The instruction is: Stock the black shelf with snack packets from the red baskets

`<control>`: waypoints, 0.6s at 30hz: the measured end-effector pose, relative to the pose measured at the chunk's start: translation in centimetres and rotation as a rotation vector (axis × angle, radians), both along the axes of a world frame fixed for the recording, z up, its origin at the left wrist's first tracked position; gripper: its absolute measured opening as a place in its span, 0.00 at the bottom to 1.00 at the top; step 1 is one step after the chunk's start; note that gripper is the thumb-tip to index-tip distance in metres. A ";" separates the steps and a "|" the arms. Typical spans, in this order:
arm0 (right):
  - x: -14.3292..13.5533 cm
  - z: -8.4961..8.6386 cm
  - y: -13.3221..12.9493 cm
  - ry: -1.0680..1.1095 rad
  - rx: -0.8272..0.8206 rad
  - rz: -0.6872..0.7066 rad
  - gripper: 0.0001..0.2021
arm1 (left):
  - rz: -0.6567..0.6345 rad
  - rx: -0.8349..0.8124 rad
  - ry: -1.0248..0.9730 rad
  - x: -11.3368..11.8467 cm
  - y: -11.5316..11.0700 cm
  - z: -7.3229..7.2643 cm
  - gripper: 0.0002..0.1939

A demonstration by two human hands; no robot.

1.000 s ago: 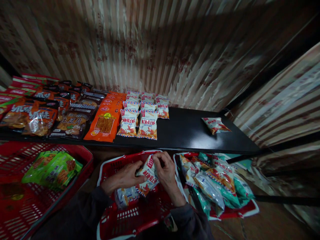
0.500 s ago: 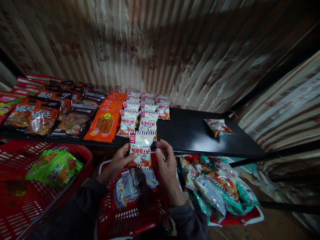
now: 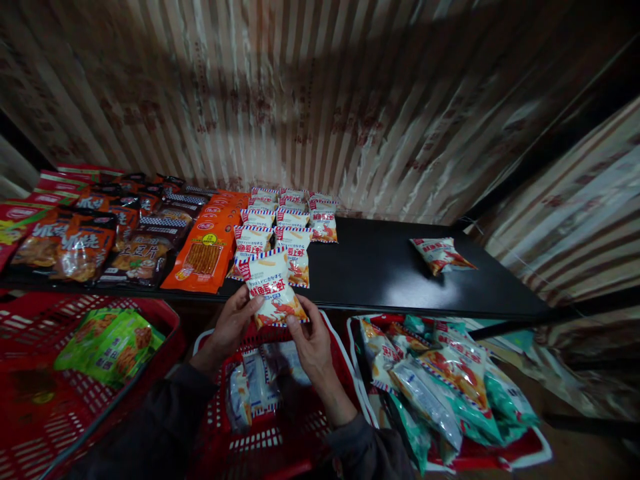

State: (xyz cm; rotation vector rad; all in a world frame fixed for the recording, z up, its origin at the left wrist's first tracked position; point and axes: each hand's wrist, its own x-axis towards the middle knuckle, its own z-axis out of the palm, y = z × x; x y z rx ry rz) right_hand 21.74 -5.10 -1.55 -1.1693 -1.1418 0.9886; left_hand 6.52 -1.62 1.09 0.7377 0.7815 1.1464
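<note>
Between my two hands is a white snack bag (image 3: 273, 287) with red lettering and a striped edge, tilted slightly. My left hand (image 3: 233, 328) grips its left side, thumb on the front. My right hand (image 3: 313, 340) pinches its lower right corner. Just behind the held bag, several matching snack bags (image 3: 295, 250) stand in rows on the black shelf (image 3: 370, 267). Below my hands, a red basket (image 3: 270, 440) holds more bags (image 3: 257, 383), partly hidden by my arms.
Orange snack packs (image 3: 200, 253) and dark snack packs (image 3: 137, 247) line the shelf's left. One white bag (image 3: 440, 255) lies apart at right. A red basket (image 3: 173, 327) with green packs (image 3: 113, 347) is at left; another basket (image 3: 535, 453) at right holds white and teal bags (image 3: 455, 373).
My right hand has moved left and closed on the bag's lower corner. The bag has tilted and shifted slightly left and up.
</note>
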 end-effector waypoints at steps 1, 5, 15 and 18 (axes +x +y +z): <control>0.0 0.2 0.0 0.048 -0.001 -0.024 0.18 | 0.002 0.002 -0.001 0.2 -0.1 0.3 0.31; 0.3 0.8 0.1 0.249 -0.031 -0.071 0.16 | -0.011 0.047 0.036 0.8 -0.7 1.3 0.29; 2.3 0.5 0.5 0.432 -0.077 -0.121 0.20 | 0.053 0.073 0.132 4.6 -0.6 3.0 0.23; 2.6 0.6 1.1 0.439 -0.064 -0.166 0.21 | 0.093 0.107 0.210 5.7 0.2 3.3 0.22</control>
